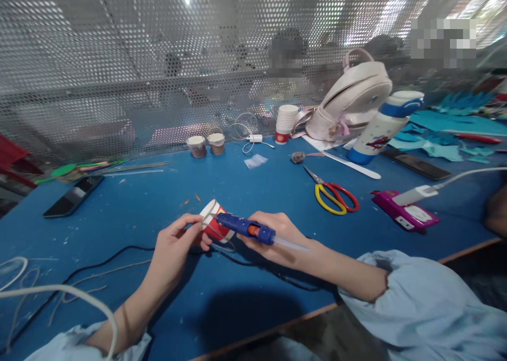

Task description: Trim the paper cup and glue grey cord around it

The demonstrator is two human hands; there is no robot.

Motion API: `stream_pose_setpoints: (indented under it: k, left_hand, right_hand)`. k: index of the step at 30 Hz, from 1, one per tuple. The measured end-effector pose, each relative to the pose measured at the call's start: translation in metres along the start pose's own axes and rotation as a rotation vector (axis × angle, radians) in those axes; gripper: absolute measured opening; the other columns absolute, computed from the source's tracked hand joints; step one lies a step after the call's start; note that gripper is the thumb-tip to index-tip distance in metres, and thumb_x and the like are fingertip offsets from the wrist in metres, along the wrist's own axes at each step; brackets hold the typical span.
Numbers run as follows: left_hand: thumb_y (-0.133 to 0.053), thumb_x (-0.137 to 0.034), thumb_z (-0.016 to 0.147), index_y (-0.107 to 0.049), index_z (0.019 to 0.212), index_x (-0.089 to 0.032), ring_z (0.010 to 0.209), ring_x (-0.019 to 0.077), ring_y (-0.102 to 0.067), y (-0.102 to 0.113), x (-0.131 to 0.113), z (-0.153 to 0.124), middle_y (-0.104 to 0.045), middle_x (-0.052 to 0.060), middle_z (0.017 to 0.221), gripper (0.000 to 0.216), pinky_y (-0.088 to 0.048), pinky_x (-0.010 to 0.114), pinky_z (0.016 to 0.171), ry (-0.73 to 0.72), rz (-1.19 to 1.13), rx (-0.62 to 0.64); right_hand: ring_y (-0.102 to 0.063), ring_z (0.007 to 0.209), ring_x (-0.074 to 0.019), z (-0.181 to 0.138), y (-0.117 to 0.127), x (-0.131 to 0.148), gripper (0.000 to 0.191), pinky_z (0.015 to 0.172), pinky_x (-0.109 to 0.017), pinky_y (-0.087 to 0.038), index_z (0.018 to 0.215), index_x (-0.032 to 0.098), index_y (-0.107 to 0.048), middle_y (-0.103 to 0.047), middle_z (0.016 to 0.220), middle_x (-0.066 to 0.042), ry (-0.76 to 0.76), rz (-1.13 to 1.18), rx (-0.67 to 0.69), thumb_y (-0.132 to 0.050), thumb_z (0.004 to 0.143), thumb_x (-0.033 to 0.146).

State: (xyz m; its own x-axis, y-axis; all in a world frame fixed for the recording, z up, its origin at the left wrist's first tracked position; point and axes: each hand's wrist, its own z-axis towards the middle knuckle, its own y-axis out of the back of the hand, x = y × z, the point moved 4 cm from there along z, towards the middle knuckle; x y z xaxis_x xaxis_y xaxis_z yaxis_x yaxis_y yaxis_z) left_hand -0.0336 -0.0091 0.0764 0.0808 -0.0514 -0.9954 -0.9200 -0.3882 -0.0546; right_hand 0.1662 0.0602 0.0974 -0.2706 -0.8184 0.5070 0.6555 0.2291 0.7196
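Observation:
My left hand (176,242) is closed on a red and white paper cup (225,233), which lies tilted just above the blue table. A thin grey cord passes over the cup near my left fingertips and trails back across the table. In my right hand (277,234) is a blue glue gun (241,224), gripped around its body. Its nozzle points left and meets or nearly meets the cup's side by the cord; contact is hard to tell. A clear glue stick (291,243) sticks out of the gun's back end.
Scissors (330,194) with red and yellow handles lie right of centre, near a purple power strip (406,211). Behind stand stacked paper cups (286,124), two small tubs (206,145), a bottle (384,128) and a backpack (350,99). A phone (74,196) lies left; black cable crosses in front.

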Motion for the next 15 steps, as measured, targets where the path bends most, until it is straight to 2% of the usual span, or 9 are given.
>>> stream_pose_setpoints:
  k: [4, 11, 15]
  left_hand:
    - [-0.072, -0.033, 0.071, -0.068, 0.081, -0.014, 0.050, 0.0134, -0.060, -0.001, -0.003, -0.001, -0.065, 0.000, 0.059, 0.022, -0.050, 0.026, 0.052, -0.021, -0.018, -0.014]
    - [-0.074, -0.033, 0.070, -0.070, 0.079, -0.014, 0.052, 0.0141, -0.062, -0.001, -0.004, -0.001, -0.064, 0.000, 0.065, 0.021, -0.051, 0.027, 0.052, -0.057, -0.010, 0.003]
    - [-0.073, -0.033, 0.071, -0.069, 0.078, -0.013, 0.053, 0.0136, -0.061, -0.002, -0.007, -0.001, -0.063, 0.000, 0.065, 0.021, -0.051, 0.027, 0.052, -0.062, -0.004, 0.006]
  right_hand:
    - [-0.057, 0.053, -0.0112, 0.001, 0.004, 0.002, 0.020, 0.052, -0.022, -0.038, 0.081, 0.018, -0.059, -0.066, 0.068, -0.002, -0.067, 0.006, -0.017, -0.055, 0.090, 0.036]
    - [-0.058, 0.055, -0.0129, -0.005, -0.003, 0.010, 0.022, 0.051, -0.022, -0.038, 0.090, 0.016, -0.058, -0.067, 0.070, -0.004, 0.146, -0.008, -0.002, -0.053, 0.090, 0.037]
    - [-0.059, 0.056, -0.0125, -0.003, 0.000, 0.006, 0.020, 0.053, -0.022, -0.039, 0.088, 0.017, -0.059, -0.068, 0.071, -0.004, 0.053, 0.003, -0.011, -0.054, 0.090, 0.037]
